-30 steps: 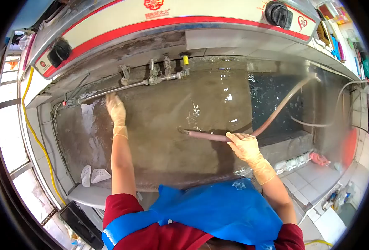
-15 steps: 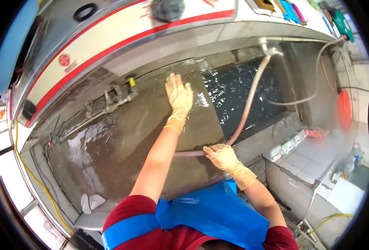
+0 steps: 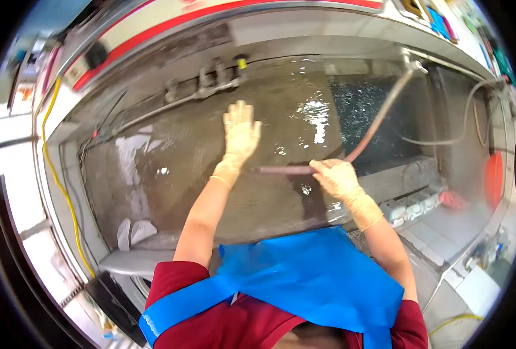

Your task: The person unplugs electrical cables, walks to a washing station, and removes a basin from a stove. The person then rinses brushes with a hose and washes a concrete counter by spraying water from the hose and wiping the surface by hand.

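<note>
My left hand point(image 3: 241, 132), in a thin yellowish glove, is stretched flat over the wet brown surface point(image 3: 188, 151), fingers pointing away from me. Whether it presses on the surface I cannot tell. My right hand point(image 3: 334, 175), gloved alike, is closed round a pinkish hose point(image 3: 287, 170). The hose's free end points left, toward my left wrist. Behind my right hand the hose runs up to a white pipe fitting point(image 3: 414, 63) at the far right. Light glints on the wet surface between and beyond my hands.
A dark water basin point(image 3: 371, 116) lies right of the surface. Metal fittings on a pipe point(image 3: 202, 90) line the back edge. White slipper-like pieces point(image 3: 134, 232) sit at the near left. White blocks point(image 3: 412, 206) and a red basin point(image 3: 493, 177) stand at right. A yellow cable point(image 3: 51, 163) hangs left.
My view has shifted, so the surroundings sit farther right. My left hand has come nearer to me over the surface. My right hand has carried the hose forward, farther over the surface.
</note>
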`<state>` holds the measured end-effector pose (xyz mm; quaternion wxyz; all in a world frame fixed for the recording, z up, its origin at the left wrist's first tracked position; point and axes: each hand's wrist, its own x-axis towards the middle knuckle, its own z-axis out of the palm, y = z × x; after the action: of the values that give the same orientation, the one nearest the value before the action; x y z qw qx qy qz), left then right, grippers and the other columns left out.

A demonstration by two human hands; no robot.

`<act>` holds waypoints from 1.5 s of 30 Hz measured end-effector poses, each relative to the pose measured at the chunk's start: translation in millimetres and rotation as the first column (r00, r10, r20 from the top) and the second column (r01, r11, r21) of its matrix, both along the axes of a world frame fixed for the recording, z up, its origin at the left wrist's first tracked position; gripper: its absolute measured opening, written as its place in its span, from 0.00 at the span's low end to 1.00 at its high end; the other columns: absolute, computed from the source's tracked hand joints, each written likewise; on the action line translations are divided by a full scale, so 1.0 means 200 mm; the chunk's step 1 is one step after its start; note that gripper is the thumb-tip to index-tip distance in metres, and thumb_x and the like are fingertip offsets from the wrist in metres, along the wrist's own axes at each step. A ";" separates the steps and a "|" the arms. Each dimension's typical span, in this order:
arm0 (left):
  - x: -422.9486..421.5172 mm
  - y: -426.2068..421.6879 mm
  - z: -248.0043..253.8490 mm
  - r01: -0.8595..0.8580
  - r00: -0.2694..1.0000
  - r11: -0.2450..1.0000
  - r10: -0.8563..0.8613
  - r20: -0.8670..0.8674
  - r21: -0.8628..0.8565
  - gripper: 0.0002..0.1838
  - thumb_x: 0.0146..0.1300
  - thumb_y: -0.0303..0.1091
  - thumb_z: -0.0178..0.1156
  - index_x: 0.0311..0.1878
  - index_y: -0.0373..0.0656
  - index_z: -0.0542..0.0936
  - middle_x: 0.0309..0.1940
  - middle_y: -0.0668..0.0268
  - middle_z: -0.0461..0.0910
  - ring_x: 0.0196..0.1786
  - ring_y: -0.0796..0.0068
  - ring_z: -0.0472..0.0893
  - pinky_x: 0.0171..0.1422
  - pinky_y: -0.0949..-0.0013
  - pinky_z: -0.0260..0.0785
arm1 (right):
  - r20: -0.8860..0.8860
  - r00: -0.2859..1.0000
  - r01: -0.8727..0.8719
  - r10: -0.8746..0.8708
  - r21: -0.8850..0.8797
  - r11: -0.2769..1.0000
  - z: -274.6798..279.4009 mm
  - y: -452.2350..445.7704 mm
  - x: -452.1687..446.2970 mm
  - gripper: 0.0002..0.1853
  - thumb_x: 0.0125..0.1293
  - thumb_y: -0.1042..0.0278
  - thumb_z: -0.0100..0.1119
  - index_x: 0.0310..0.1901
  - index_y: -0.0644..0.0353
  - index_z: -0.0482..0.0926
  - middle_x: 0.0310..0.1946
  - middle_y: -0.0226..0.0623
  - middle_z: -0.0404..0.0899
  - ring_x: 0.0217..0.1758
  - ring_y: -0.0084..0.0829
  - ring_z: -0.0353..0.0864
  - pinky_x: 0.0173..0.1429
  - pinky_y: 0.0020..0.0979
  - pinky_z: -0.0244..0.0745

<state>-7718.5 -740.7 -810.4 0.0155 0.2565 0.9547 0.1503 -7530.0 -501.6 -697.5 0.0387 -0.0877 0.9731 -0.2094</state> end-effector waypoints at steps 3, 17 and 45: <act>-0.05 -0.57 0.00 -0.361 0.928 0.897 0.372 -0.008 -0.256 0.39 0.73 0.54 0.45 0.77 0.36 0.55 0.79 0.49 0.46 0.81 0.48 0.43 0.82 0.47 0.32 | -0.007 1.000 -0.005 0.004 -0.019 1.000 0.03 -0.05 -0.13 0.17 0.60 0.62 0.65 0.52 0.50 0.81 0.42 0.37 0.86 0.43 0.42 0.85 0.48 0.40 0.81; 0.84 -1.59 -0.06 -0.851 0.457 0.432 0.889 -0.016 -0.299 0.45 0.74 0.61 0.39 0.77 0.30 0.48 0.79 0.43 0.42 0.81 0.46 0.42 0.83 0.52 0.34 | 0.109 0.994 -0.014 0.021 -0.069 0.997 0.10 -0.06 -0.11 0.16 0.62 0.65 0.63 0.52 0.51 0.82 0.45 0.38 0.85 0.47 0.42 0.84 0.51 0.37 0.79; 1.16 0.97 0.09 -0.027 0.976 0.970 0.078 0.204 -0.242 0.65 0.54 0.72 0.61 0.77 0.28 0.46 0.79 0.45 0.40 0.82 0.48 0.38 0.82 0.45 0.28 | 0.286 0.957 0.016 -0.049 0.117 0.993 -0.06 1.04 0.61 0.14 0.69 0.59 0.53 0.52 0.54 0.75 0.38 0.42 0.84 0.41 0.46 0.86 0.43 0.46 0.80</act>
<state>-7486.9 -547.5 -792.4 0.1437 0.2096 0.9652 0.0615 -7408.7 -293.4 -710.0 0.1815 -0.0382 0.9687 -0.1649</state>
